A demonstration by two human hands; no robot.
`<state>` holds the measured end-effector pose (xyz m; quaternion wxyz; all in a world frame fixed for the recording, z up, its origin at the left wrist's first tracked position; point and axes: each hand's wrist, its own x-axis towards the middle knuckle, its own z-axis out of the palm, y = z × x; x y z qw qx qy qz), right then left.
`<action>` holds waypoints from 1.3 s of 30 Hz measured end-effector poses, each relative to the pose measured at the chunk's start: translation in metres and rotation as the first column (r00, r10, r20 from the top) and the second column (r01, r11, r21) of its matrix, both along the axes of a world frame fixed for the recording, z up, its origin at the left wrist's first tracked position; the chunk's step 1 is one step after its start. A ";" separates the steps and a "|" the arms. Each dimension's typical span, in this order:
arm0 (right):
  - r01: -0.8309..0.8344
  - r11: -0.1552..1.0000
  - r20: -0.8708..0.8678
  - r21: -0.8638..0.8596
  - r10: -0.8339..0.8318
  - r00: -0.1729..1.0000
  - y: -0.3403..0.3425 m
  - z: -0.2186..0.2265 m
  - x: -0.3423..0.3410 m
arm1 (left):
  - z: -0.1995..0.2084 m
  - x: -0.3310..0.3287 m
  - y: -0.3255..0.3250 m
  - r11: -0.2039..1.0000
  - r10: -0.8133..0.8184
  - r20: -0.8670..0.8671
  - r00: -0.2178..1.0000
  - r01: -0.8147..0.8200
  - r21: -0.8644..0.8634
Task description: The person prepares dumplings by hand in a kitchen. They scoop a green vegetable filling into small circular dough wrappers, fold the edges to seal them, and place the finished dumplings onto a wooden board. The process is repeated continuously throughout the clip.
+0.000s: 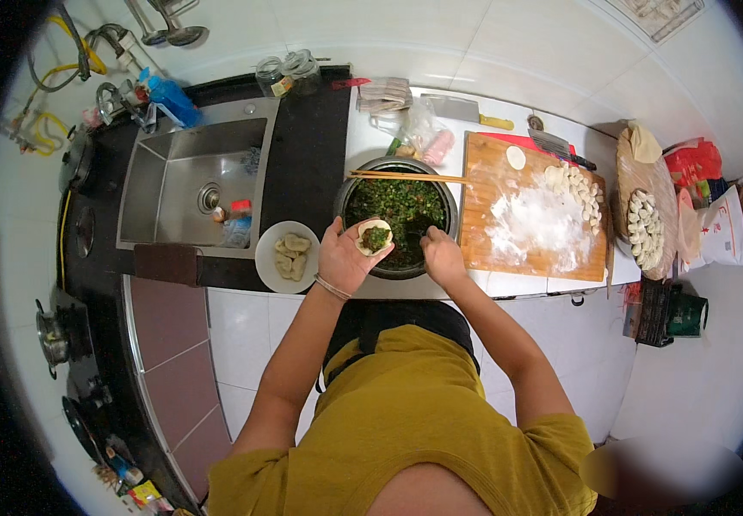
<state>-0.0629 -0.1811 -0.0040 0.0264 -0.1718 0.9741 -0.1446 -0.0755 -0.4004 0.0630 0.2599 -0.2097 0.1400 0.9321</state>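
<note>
My left hand [343, 261] holds a round dumpling wrapper [362, 249] over the near left rim of a metal pot [342, 199]. A mound of green filling [376, 238] sits on the wrapper. Chopped green filling with red bits [395, 202] lies in the pot. My right hand [443, 256] is closed at the pot's near right side, its fingertips over the inside; whatever it grips is dark and hard to make out. A pair of wooden chopsticks [406, 176] rests across the far part of the pot, reaching onto the board.
Right of the pot, a floured wooden board [496, 155] carries dough pieces [573, 185] and one flat wrapper [516, 157]. A cleaver [453, 108] lies behind. Finished dumplings [645, 228] sit on a round tray at far right. A white bowl [265, 267] with dumplings stands left, beside the sink [143, 185].
</note>
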 end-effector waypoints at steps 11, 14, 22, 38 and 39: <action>-0.124 0.883 -0.254 -0.453 0.005 0.967 0.001 0.107 0.014 | 0.018 -0.001 0.021 0.988 -0.064 -0.091 0.994 0.076 0.137; -0.235 0.867 -0.365 -0.439 0.066 0.929 0.001 0.131 0.015 | 0.024 -0.001 0.034 0.967 -0.117 -0.141 0.983 0.145 0.210; -0.336 0.892 -0.491 -0.303 0.155 0.857 0.019 0.133 0.013 | 0.022 -0.003 0.060 0.958 -0.192 -0.192 0.962 0.226 0.174; -0.155 0.746 -0.273 -0.647 -0.037 0.961 0.036 0.134 0.010 | 0.060 0.009 0.092 0.721 -0.409 -0.196 0.891 0.184 -0.668; -0.144 0.735 -0.251 -0.662 -0.036 0.967 0.037 0.133 0.008 | 0.061 0.009 0.093 0.721 -0.410 -0.184 0.893 0.194 -0.665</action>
